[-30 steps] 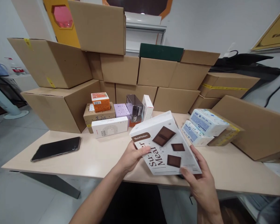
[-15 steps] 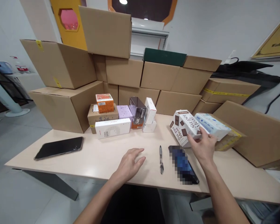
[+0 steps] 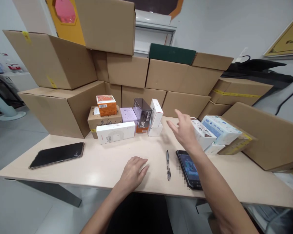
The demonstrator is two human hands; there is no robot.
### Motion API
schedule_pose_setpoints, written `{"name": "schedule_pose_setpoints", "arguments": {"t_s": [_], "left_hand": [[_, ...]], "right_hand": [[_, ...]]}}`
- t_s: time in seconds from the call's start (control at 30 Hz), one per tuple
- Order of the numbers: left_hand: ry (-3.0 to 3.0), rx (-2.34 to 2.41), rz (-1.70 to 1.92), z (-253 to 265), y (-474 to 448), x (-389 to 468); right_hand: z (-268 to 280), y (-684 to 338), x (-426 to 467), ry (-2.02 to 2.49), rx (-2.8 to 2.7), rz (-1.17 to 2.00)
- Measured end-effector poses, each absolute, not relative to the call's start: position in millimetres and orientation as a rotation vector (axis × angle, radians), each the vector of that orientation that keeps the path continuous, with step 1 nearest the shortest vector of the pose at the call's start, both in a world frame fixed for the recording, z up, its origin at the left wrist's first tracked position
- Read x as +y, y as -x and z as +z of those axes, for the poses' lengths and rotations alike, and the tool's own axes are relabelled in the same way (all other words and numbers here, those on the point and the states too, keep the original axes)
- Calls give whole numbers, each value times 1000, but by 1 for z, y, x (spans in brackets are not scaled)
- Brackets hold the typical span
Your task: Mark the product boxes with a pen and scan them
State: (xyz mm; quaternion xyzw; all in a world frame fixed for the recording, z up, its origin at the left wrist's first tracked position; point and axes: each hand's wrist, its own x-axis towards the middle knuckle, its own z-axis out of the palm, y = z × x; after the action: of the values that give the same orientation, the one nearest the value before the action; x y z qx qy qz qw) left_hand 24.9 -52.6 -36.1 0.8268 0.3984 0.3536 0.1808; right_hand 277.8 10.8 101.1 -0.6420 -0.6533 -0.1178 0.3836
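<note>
My right hand (image 3: 184, 130) is in the air over the table, fingers apart and holding nothing. It partly hides the white Super Meal box (image 3: 202, 134) to its right. A small white box (image 3: 156, 113) stands on another white box (image 3: 155, 130) to the left of that hand. My left hand (image 3: 133, 172) hovers low near the table's front edge, thumb and fingers apart, with nothing in it. A clear pen (image 3: 168, 165) lies to its right. Beyond the pen is a black handheld device (image 3: 189, 170), partly covered by my right forearm.
A dark phone (image 3: 57, 155) lies at the left. Along the back are a white power bank box (image 3: 116, 132), an orange box (image 3: 106, 107), a purple box (image 3: 128, 116) and a dark brown box (image 3: 143, 112). Large cartons (image 3: 185, 104) wall the back; a blue-white pack (image 3: 221, 128) sits right.
My right hand has let go of the Super Meal box and moved left, towards the table's middle. That box now sits against the blue-white pack. My left hand has barely moved.
</note>
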Motion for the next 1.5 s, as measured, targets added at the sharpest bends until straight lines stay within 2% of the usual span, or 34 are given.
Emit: {"name": "schedule_pose_setpoints", "arguments": {"t_s": [0.13,0.3,0.4,0.53,0.67,0.77,0.87,0.93,1.2,1.5], "left_hand": [[-2281,1127,1002,-32,-21,-54],[-2223,1132,984,-29,-18,-55],[-2194,1126,998,-31,-17,-54],[-2073,1142,1093,-34,-18,-53],[-1690,1222,1445,-31,-16,-51],[-1355,1247,1626,-27,-7,-48],[-1245,1277,1620,-27,9,-42],[-1234,1309,1543,-29,20,-39],[-1252,1368,1536,-32,26,-43],[-1313,1368,1476,-28,25,-48]], "right_hand": [[104,-237,55,1693,-1682,-138],[100,-228,78,1750,-1624,-92],[105,-244,57,1773,-1525,-138],[107,-267,-19,1640,-1337,-271],[81,-269,-100,1482,-1250,-11],[51,-251,-127,1404,-1317,382],[26,-226,-123,1316,-1322,751],[15,-212,-112,1285,-1235,866],[3,-196,-89,1224,-1076,994],[-8,-199,-80,1187,-1046,954]]}}
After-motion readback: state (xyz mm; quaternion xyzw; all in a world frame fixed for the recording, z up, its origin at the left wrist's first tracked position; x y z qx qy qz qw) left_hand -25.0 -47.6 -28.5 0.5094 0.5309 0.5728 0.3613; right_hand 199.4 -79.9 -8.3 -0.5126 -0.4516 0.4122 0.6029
